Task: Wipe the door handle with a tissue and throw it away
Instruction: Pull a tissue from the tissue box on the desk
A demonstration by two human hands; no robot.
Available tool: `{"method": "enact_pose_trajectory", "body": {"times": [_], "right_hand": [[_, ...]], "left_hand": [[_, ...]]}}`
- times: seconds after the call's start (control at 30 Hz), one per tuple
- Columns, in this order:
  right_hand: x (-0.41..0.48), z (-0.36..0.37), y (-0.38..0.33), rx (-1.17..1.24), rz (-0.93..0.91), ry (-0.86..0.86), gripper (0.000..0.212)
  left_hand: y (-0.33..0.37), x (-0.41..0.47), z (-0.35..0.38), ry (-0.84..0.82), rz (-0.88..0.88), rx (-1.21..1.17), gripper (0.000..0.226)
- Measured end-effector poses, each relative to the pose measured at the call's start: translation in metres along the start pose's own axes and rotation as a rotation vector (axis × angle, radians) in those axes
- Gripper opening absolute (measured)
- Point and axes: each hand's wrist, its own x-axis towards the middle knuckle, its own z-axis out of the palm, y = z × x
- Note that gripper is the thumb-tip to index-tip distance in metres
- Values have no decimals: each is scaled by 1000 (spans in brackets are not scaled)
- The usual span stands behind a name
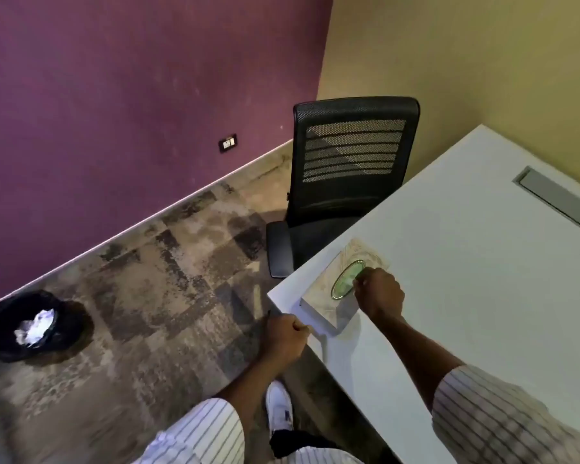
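A tissue box (335, 289) lies flat on the white desk (466, 279), close to the desk's near-left corner, with a green oval opening (346, 279) on its top face. The right hand (379, 294) reaches over the box from the near side; its fingertips (360, 277) are pinched together at the right edge of the oval, touching the pale green tissue (345, 282) that shows inside it. Whether the tissue is actually gripped cannot be told. The left hand (283, 336) is curled closed over the desk's near-left edge, just beside the box's near end, with nothing else in it. Both arms come out of striped sleeves (482, 420).

On the carpet to the far left, well apart from the desk, stands a black-lined bin (34, 326) with crumpled white paper (36, 326) in it. A black mesh office chair (345, 175) is drawn up at the far-left side of the desk, against the purple wall (131, 95). A white shoe (279, 406) shows near the bottom.
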Motion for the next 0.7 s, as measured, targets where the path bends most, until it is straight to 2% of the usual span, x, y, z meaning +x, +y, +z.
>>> {"method": "enact_pose_trajectory", "body": {"times": [0.17,0.27,0.37,0.5,0.6,0.7], "right_hand": [[22,2,3,-17,27,-44,17],[29,5,3,-49,-6,-57,21],[35,9,1,-113,-43,-74,23],[39,11,-9,-159,-4,-98,21],[41,13,-18,-172,29,-94,16],[44,19,-23,-208,18,-109,23]], "left_hand": [[20,27,23,-79,-161,-338,62],[33,35,29,-60,-276,-428,52],[38,39,30,-57,-320,-343,42],[42,37,23,-1,-314,-137,55],[48,37,18,25,-255,42,54],[54,36,13,40,-230,159,59]]}}
